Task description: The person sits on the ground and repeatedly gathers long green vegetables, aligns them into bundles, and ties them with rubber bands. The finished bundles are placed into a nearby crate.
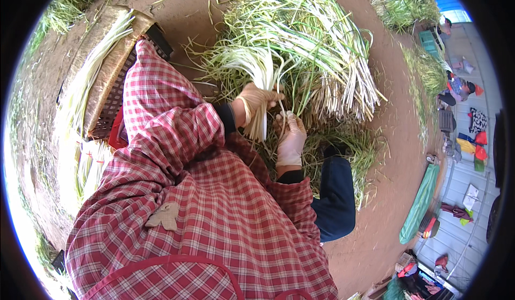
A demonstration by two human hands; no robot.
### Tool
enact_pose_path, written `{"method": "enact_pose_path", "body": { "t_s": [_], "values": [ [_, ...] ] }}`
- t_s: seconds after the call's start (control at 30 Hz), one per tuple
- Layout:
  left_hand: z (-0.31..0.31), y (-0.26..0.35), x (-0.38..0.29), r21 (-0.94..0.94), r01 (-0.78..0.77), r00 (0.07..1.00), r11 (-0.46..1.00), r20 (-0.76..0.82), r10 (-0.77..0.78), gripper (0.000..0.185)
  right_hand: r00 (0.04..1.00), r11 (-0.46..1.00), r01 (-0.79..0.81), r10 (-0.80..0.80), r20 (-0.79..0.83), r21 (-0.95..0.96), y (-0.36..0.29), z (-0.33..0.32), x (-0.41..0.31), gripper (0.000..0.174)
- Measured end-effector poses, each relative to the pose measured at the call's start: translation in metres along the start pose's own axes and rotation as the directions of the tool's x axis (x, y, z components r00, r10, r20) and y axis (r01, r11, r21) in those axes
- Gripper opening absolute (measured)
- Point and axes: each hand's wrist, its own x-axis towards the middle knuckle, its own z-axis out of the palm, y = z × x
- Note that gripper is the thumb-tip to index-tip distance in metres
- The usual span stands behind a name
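Observation:
My left hand [257, 100], in a thin pale glove, is closed around a bunch of whitish-green stalks [257, 68], their cut ends pointing down below the fist. Just to its right, my right hand [290, 135], also gloved, has its fingertips pinched on a thin pale stalk [280, 94] that rises between the hands. Beyond both hands lies a large heap of long green stalks with leaves [297, 30], its whitish root ends [350, 94] turned towards the lower right. Loose leafy strands lie around my knees. Part of the right hand's grip is hidden by its fingers.
At the left, pale stalks [94, 66] lie on a cloth-covered plastic crate [114, 98]; tied bundles [92, 165] are below it. More green heaps [402, 6] stand at the upper right. A green rolled sheet [420, 203] lies by the wall, and another person [458, 88] sits farther off.

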Motion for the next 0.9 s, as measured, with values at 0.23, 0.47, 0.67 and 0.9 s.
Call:
{"method": "enact_pose_path", "body": {
  "t_s": [0.23, 0.47, 0.67, 0.9],
  "values": [
    [-0.011, 0.048, 0.007, -0.167, -0.172, 0.981, 0.971, 0.055, 0.183, 0.020, 0.739, -0.036, 0.624, -0.297, 0.604, -0.781, -0.024, -0.074, -0.006, 0.022],
    [-0.006, 0.041, 0.002, -0.104, -0.130, 0.990, 0.986, 0.046, 0.136, 0.025, 0.881, -0.484, 0.266, 0.474, 0.006, -0.834, -0.047, -0.107, -0.030, 0.047],
    [-0.008, 0.015, 0.007, -0.137, -0.016, 0.987, 0.990, 0.156, 0.037, 0.032, 0.905, 0.689, 0.358, -0.091, 0.415, -0.630, -0.022, -0.028, -0.025, 0.031],
    [0.010, -0.002, -0.024, -0.170, 0.141, 0.957, 0.975, 0.277, -0.090, 0.035, 0.769, -0.157, 0.590, -0.188, 0.611, -0.792, -0.036, -0.003, -0.015, 0.018]
  ]
}}
